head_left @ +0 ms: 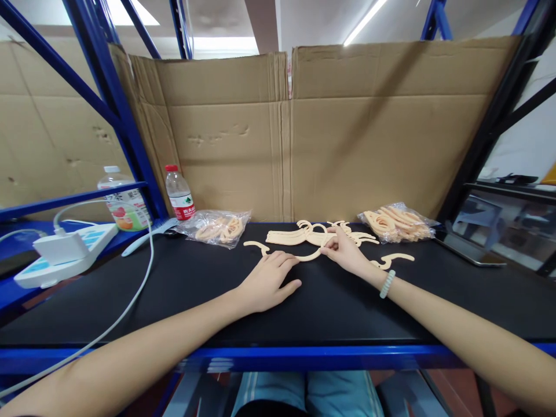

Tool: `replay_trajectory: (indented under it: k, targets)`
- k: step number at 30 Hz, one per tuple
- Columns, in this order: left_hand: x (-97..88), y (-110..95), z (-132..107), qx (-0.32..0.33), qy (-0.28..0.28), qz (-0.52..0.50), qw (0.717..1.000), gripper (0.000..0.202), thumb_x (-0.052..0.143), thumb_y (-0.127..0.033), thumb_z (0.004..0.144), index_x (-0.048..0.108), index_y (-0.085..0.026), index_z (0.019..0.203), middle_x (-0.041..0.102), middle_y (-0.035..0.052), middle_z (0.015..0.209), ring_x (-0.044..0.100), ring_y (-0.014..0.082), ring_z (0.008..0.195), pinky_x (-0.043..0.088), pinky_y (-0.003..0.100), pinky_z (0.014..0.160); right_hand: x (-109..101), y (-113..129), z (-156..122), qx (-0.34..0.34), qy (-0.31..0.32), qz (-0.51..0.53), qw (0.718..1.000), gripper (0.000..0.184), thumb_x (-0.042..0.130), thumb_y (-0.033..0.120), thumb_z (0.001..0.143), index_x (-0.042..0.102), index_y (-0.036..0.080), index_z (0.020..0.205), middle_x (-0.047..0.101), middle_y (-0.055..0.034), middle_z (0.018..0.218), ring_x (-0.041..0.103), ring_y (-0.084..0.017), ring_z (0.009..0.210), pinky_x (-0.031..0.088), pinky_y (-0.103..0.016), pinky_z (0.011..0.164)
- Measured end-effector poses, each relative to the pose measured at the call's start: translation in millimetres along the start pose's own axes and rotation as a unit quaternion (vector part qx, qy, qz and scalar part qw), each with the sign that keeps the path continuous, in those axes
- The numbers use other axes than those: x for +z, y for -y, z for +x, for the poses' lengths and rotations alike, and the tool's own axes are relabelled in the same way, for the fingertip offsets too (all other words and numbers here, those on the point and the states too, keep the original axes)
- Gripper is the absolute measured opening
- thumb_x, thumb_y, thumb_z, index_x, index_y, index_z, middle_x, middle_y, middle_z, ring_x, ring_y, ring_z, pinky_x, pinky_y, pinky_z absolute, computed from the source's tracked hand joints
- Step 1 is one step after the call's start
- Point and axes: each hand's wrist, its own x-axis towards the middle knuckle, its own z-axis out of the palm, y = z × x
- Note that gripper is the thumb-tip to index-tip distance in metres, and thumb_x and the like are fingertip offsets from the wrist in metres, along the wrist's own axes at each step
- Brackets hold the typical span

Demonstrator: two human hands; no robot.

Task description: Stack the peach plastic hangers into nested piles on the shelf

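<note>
Cream-coloured, wood-like flat cut pieces [286,237] with curved outlines lie together on the black table mat, ahead of my hands. My left hand [271,282] rests palm down, thumb spread, its fingertips at the near end of a thin curved piece [311,255]. The fingers of my right hand [343,249] are pinched at the other end of that curved piece. Left of the group lies a small hooked piece [257,246]. A similar hooked piece [397,256] sits right of my right wrist, partly hidden by it.
Clear bags of more cut pieces lie at the back left [221,227] and back right [397,223]. A red-capped bottle [179,194], a power strip [65,258] and a white cable [145,278] are on the left. Cardboard [369,127] walls the back; a dark flat device [469,249] lies right.
</note>
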Motion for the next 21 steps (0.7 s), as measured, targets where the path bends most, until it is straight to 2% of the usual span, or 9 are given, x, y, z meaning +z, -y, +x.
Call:
replay_trajectory:
  k: [2,5,10,13,16,21]
  targets:
    - [0.2,-0.7,0.1,0.001,-0.002,0.006,1.000,0.038,0.050,-0.037,0.090,0.053,-0.017,0.122,0.058,0.0114,0.121,0.050,0.0263,0.115,0.040,0.044,0.100,2.7,-1.2,0.6,0.000,0.014,-0.018,1.000,0.042,0.061,0.019,0.076,0.040,0.019,0.111,0.058,0.0031,0.068,0.059,-0.018,0.066,0.047,-0.033,0.067]
    - [0.5,-0.4,1.1,0.000,-0.006,0.006,1.000,0.038,0.051,-0.037,0.090,0.054,-0.016,0.121,0.054,0.0122,0.127,0.048,0.0265,0.118,0.038,0.044,0.103,5.6,0.5,0.7,-0.022,0.018,-0.041,0.999,0.043,0.060,0.017,0.078,0.040,0.018,0.116,0.059,0.0020,0.072,0.059,-0.017,0.067,0.046,-0.031,0.067]
    - [1.8,1.2,2.1,-0.017,0.033,0.001,0.999,0.043,0.047,-0.040,0.091,0.053,-0.013,0.124,0.050,0.0145,0.135,0.044,0.0277,0.125,0.036,0.045,0.106,6.2,3.8,0.4,-0.036,0.032,-0.089,0.995,0.043,0.059,0.016,0.082,0.043,0.016,0.122,0.059,0.0006,0.074,0.057,-0.017,0.067,0.044,-0.029,0.063]
    - [2.0,1.8,1.9,-0.025,0.036,0.004,0.999,0.044,0.047,-0.041,0.091,0.053,-0.013,0.124,0.050,0.0145,0.135,0.043,0.0280,0.128,0.036,0.046,0.107,4.0,3.7,2.3,-0.036,0.041,-0.109,0.993,0.044,0.061,0.018,0.083,0.046,0.016,0.124,0.059,0.0005,0.073,0.056,-0.016,0.065,0.042,-0.028,0.061]
    - [3.1,4.1,1.9,-0.022,0.025,0.003,0.999,0.044,0.048,-0.042,0.090,0.053,-0.014,0.125,0.048,0.0144,0.137,0.041,0.0277,0.129,0.035,0.046,0.108,2.0,3.0,5.1,-0.037,0.046,-0.127,0.990,0.043,0.062,0.019,0.084,0.048,0.015,0.125,0.060,0.0007,0.072,0.055,-0.016,0.063,0.042,-0.027,0.059]
    - [6.8,11.5,1.6,-0.038,0.051,0.009,0.998,0.051,0.043,-0.047,0.092,0.050,-0.015,0.130,0.038,0.0154,0.146,0.034,0.0293,0.135,0.029,0.048,0.111,1.0,0.6,8.2,-0.053,0.050,-0.145,0.987,0.038,0.064,0.020,0.083,0.054,0.015,0.119,0.061,0.0000,0.072,0.055,-0.015,0.063,0.041,-0.026,0.060]
